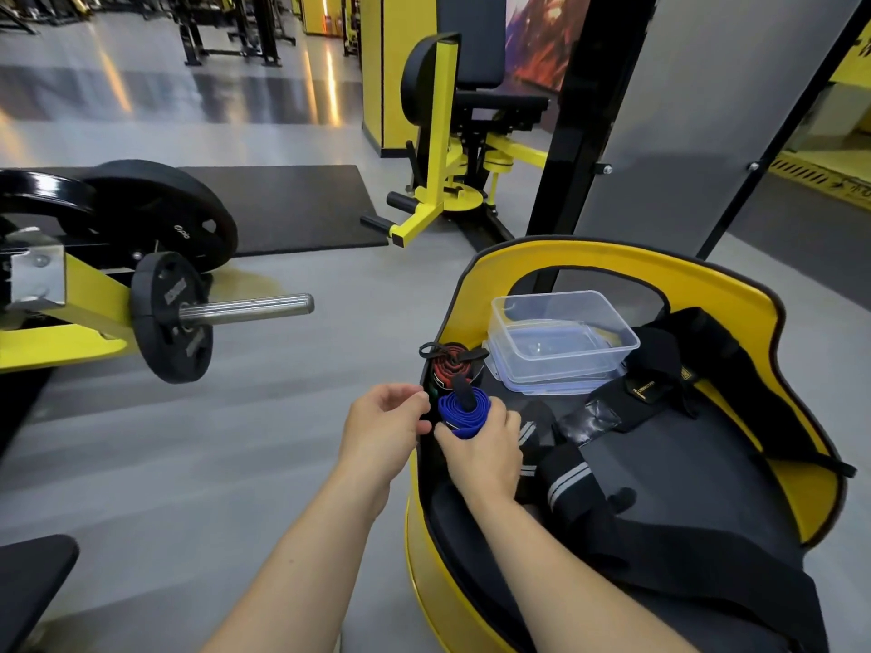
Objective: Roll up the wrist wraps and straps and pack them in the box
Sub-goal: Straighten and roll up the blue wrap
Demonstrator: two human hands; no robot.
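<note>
Low in the middle of the frame I see both hands meeting over the left edge of a yellow-rimmed seat pad (735, 294). My right hand (485, 447) has its fingers curled round a rolled blue wrap (459, 410), holding the roll upright so its coiled end faces the camera; a short black tab sticks up from the coil. My left hand (384, 426) sits just to the left of the roll, fingers bent in with the fingertips touching or nearly touching the roll's side. I cannot tell whether it pinches a loose end or only steadies the roll.

Just above the blue roll, on the same edge of the pad, lies a red and black rolled wrap (452, 365) with a black cord loop on top. To the right of that, in the middle right of the frame, stands the clear plastic box (561, 332), set on its blue-tinted lid (561, 386), open at the top with nothing visible inside.

Across the lower right, loose black straps (683, 365) lie unrolled on the pad, one with grey stripes (568, 483) right beside my right wrist.

At the left of the frame a barbell sleeve (250, 306) with black weight plates (169, 318) juts out over the grey floor, and a yellow machine (443, 148) stands in the upper middle.
</note>
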